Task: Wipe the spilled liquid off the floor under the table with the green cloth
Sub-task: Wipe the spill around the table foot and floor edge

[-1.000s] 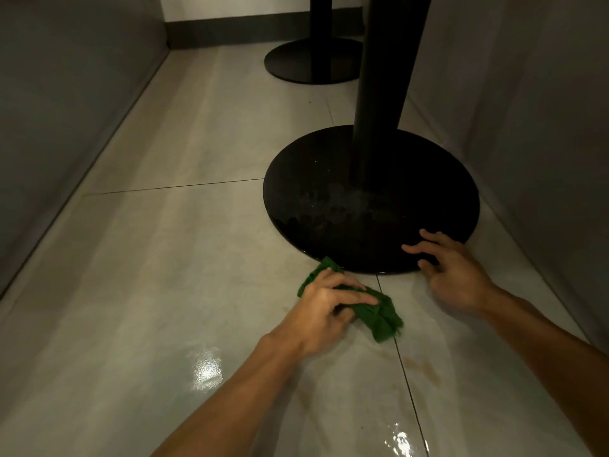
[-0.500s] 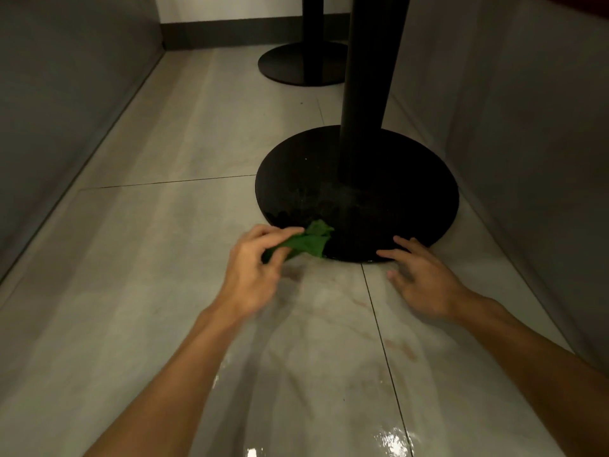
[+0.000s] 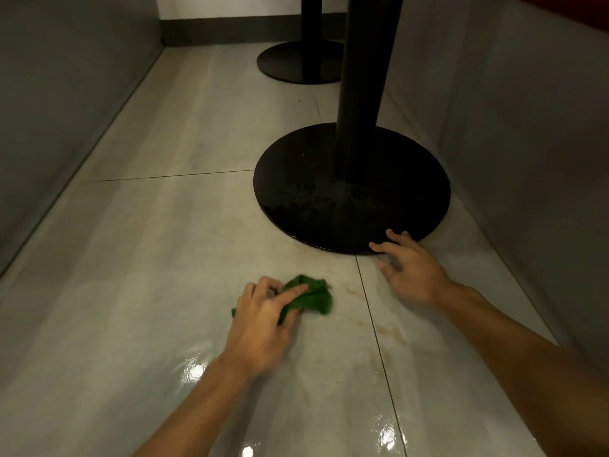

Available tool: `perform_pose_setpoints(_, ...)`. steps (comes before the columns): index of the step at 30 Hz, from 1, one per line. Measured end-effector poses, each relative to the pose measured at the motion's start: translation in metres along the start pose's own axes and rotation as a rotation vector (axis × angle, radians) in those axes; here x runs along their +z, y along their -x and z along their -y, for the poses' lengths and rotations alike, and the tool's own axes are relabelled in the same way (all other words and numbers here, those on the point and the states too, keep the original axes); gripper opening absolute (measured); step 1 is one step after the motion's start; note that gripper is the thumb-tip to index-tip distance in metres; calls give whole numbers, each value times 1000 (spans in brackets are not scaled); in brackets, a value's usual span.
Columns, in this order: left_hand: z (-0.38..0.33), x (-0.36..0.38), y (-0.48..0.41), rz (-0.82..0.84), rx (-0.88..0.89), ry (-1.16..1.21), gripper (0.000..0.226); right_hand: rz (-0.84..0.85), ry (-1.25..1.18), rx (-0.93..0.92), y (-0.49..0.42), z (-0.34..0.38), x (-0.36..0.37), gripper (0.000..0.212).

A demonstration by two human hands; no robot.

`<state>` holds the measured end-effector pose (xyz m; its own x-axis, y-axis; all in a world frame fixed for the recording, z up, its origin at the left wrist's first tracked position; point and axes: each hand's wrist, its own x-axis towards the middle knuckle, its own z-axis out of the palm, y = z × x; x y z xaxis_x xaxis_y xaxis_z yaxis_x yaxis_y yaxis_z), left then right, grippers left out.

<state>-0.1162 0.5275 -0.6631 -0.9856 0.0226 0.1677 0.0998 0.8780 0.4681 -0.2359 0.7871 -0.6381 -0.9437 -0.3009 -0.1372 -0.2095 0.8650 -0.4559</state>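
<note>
— While the left hand (image 3: 260, 324) bears down on the floor (image 3: 164, 258), what is under it?

— It has the green cloth (image 3: 313, 295), bunched up. The fingers curl over the cloth and pinch it against the tile, and most of the fabric sticks out to the right of the knuckles.

— Where does the cloth lie?

— It is near the front rim of the round black base (image 3: 349, 199) of the desk but apart from it, just left of the dark grout line (image 3: 379, 344).

— What about the right hand (image 3: 408, 268)?

— It is spread with the fingers loosely apart and holds nothing. The fingertips reach the near rim of the base.

— Is any liquid showing?

— Faint reddish-brown streaks (image 3: 357, 292) lie between the cloth and the grout line and also past it. Closer in, the tile has a wet sheen with bright glints (image 3: 194, 369).

— What else is there?

— A black column (image 3: 365, 77) rises from the base, a second base (image 3: 296, 64) stands farther back, and grey panels (image 3: 66, 94) run along both sides.
</note>
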Motion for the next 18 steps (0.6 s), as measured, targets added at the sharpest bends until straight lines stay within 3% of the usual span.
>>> perform_pose_setpoints(8,-58,26,96,-28,101,156,44,51,-47,13,9,6,-4,45)
perform_pose_setpoints(11,-41,19,80,-146,-28,176,52,22,-40,13,21,4,-8,43)
perform_pose_setpoints(14,-20,2,59,-273,-233,153,47,-31,0,11,38,-11,-10,35)
perform_pose_setpoints(18,-31,3,78,-306,-353,159,43,-11,40,15,61,-29,2,39)
